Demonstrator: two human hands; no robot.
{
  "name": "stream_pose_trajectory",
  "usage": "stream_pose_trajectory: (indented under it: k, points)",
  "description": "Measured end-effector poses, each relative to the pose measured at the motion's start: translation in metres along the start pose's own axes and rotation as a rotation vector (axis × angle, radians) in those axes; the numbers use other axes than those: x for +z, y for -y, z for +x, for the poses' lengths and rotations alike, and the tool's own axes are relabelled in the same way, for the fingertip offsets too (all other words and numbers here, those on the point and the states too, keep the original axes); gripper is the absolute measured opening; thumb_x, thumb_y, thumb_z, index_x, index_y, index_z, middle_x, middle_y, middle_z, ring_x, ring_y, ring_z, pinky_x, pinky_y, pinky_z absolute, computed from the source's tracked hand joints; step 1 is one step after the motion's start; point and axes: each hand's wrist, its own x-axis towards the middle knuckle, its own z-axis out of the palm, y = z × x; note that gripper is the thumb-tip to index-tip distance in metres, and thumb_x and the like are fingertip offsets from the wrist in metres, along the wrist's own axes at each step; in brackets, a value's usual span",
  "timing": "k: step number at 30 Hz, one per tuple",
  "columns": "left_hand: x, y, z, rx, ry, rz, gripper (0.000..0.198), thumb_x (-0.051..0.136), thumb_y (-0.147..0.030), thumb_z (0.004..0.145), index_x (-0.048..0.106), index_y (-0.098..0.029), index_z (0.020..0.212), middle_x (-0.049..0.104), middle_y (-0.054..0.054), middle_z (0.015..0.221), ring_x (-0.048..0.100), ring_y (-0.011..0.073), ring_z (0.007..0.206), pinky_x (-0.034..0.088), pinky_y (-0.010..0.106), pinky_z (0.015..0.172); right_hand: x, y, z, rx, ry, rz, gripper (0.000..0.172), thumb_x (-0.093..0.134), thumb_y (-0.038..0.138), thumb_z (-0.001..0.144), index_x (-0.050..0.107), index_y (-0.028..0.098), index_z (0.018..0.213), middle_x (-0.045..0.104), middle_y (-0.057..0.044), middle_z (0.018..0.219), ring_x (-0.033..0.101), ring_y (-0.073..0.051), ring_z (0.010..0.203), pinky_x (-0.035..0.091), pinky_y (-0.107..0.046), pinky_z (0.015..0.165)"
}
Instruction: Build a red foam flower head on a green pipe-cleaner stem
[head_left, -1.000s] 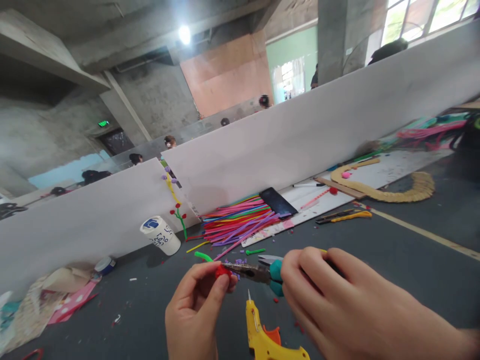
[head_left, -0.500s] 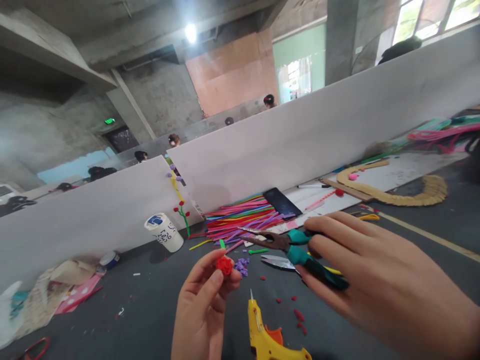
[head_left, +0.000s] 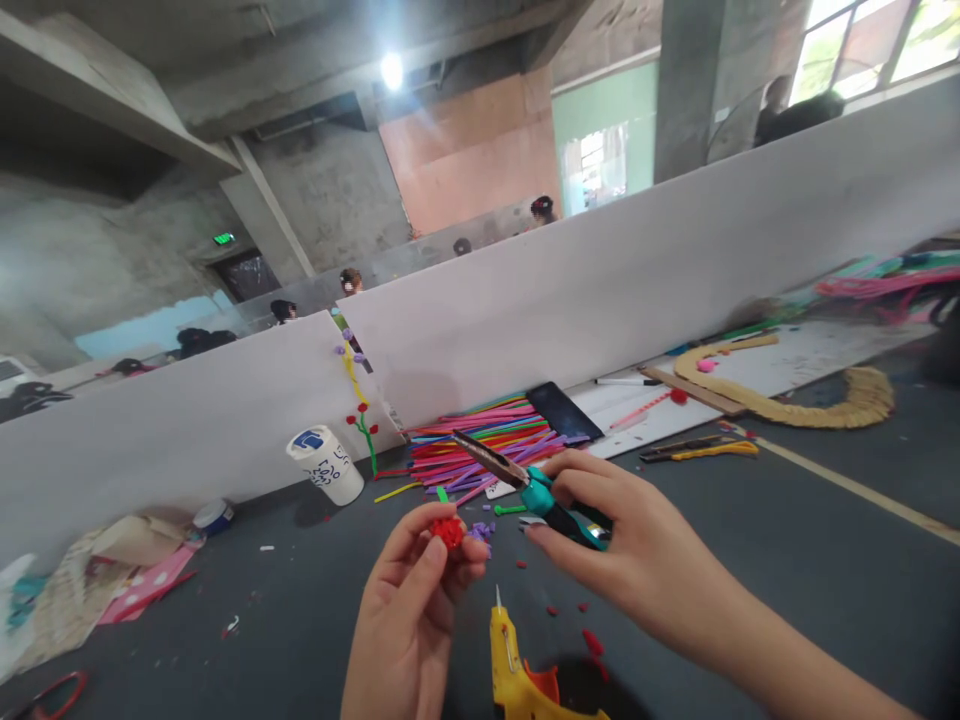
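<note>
In my left hand (head_left: pixel 405 605) a small red chenille-stem flower (head_left: pixel 448 533) is pinched between thumb and fingers. A bit of green stem (head_left: pixel 442 495) sticks up behind it. My right hand (head_left: pixel 637 530) is wrapped round the teal-and-black handles of a pair of long-nose pliers (head_left: pixel 491 462). Their jaws are together and point up and left, above and apart from the flower. Under the hands lies a yellow glue gun (head_left: pixel 510 670), its nozzle pointing away from me. Purple snippets (head_left: pixel 480 538) and red snippets (head_left: pixel 592 642) are scattered close by.
Colourful chenille stems (head_left: pixel 480 445) lie beside a black phone (head_left: pixel 564 412). At the left stand a white paper cup (head_left: pixel 326 468) and a small red-flowered stem (head_left: pixel 367 430). A yellow utility knife (head_left: pixel 705 452) is at the right. White boards (head_left: pixel 600 270) wall off the back.
My right hand has moved left and turned the pliers, whose jaws went from parted to together. The utility knife at the right has come into fuller view. My left hand stays nearly still.
</note>
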Motion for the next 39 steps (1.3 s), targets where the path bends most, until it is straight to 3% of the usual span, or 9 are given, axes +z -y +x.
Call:
stream_pose_trajectory:
  k: [4, 9, 13, 17, 22, 28, 31, 35, 39]
  points:
    - [-0.004, 0.001, 0.004, -0.074, 0.025, -0.057, 0.028, 0.091, -0.022, 0.054, 0.079, -0.016, 0.078, 0.074, 0.004, 0.068, 0.068, 0.0123, 0.060, 0.057, 0.017, 0.058, 0.003, -0.003, 0.005, 0.083, -0.017, 0.227, 0.024, 0.059, 0.034, 0.077, 0.046, 0.021, 0.061, 0.055, -0.001, 0.075, 0.050, -0.018, 0.073, 0.038, -0.030, 0.067]
    - [-0.009, 0.009, 0.007, -0.151, 0.040, -0.116, 0.035, 0.084, -0.018, 0.066, 0.077, -0.017, 0.100, 0.074, 0.005, 0.074, 0.067, 0.0106, 0.060, 0.057, 0.018, 0.059, 0.016, -0.026, 0.010, 0.341, 0.108, 0.701, 0.022, 0.072, 0.040, 0.070, 0.067, 0.019, 0.074, 0.060, -0.001, 0.078, 0.051, -0.018, 0.079, 0.038, -0.029, 0.073]
    - [-0.009, 0.021, 0.013, -0.208, -0.002, -0.098, 0.020, 0.083, -0.019, 0.067, 0.078, -0.013, 0.086, 0.073, 0.006, 0.071, 0.066, 0.0102, 0.058, 0.056, 0.017, 0.056, 0.038, -0.042, 0.012, 0.439, 0.198, 0.800, 0.028, 0.073, 0.044, 0.067, 0.071, 0.017, 0.074, 0.061, -0.002, 0.074, 0.053, -0.017, 0.072, 0.040, -0.028, 0.068]
    - [-0.008, 0.029, 0.017, -0.188, 0.026, -0.059, 0.027, 0.088, -0.027, 0.061, 0.078, -0.011, 0.081, 0.071, 0.003, 0.067, 0.064, 0.0092, 0.056, 0.053, 0.015, 0.051, 0.051, -0.050, 0.012, 0.531, 0.195, 0.855, 0.028, 0.072, 0.044, 0.064, 0.069, 0.017, 0.073, 0.057, 0.000, 0.063, 0.051, -0.015, 0.060, 0.037, -0.026, 0.057]
    - [-0.009, 0.031, 0.019, -0.194, 0.063, -0.037, 0.028, 0.086, -0.031, 0.064, 0.077, -0.009, 0.079, 0.068, 0.002, 0.061, 0.059, 0.0073, 0.052, 0.049, 0.014, 0.047, 0.047, -0.055, 0.015, 0.500, 0.115, 0.806, 0.025, 0.078, 0.035, 0.061, 0.074, 0.019, 0.081, 0.064, -0.001, 0.076, 0.055, -0.018, 0.075, 0.040, -0.026, 0.068]
    - [-0.012, 0.032, 0.024, -0.144, 0.081, 0.027, 0.026, 0.085, -0.033, 0.066, 0.075, -0.010, 0.075, 0.066, 0.001, 0.058, 0.057, 0.0069, 0.050, 0.045, 0.014, 0.046, 0.047, -0.056, 0.015, 0.453, 0.263, 0.845, 0.015, 0.075, 0.030, 0.062, 0.074, 0.017, 0.070, 0.062, -0.001, 0.068, 0.051, -0.015, 0.066, 0.038, -0.027, 0.066]
    - [-0.010, 0.033, 0.027, -0.116, 0.090, 0.054, 0.028, 0.082, -0.037, 0.068, 0.075, -0.011, 0.074, 0.064, 0.001, 0.055, 0.055, 0.0069, 0.050, 0.044, 0.015, 0.046, 0.050, -0.055, 0.013, 0.435, 0.253, 0.885, 0.011, 0.076, 0.025, 0.060, 0.071, 0.017, 0.065, 0.061, 0.000, 0.069, 0.051, -0.015, 0.070, 0.037, -0.025, 0.069]
    - [-0.002, 0.041, 0.033, -0.084, 0.097, 0.095, 0.024, 0.081, -0.034, 0.068, 0.074, -0.012, 0.072, 0.066, 0.001, 0.061, 0.053, 0.0063, 0.050, 0.043, 0.017, 0.049, 0.052, -0.058, 0.013, 0.455, 0.212, 0.981, 0.019, 0.077, 0.033, 0.062, 0.067, 0.017, 0.068, 0.062, 0.001, 0.069, 0.052, -0.014, 0.067, 0.038, -0.025, 0.068]
    - [0.006, 0.056, 0.039, -0.016, 0.054, 0.185, 0.023, 0.082, -0.028, 0.064, 0.075, -0.012, 0.078, 0.069, 0.002, 0.063, 0.045, 0.0037, 0.045, 0.035, 0.016, 0.044, 0.057, -0.062, 0.013, 0.486, 0.173, 1.018, 0.029, 0.081, 0.040, 0.060, 0.065, 0.017, 0.067, 0.062, 0.001, 0.064, 0.054, -0.014, 0.062, 0.040, -0.026, 0.064]
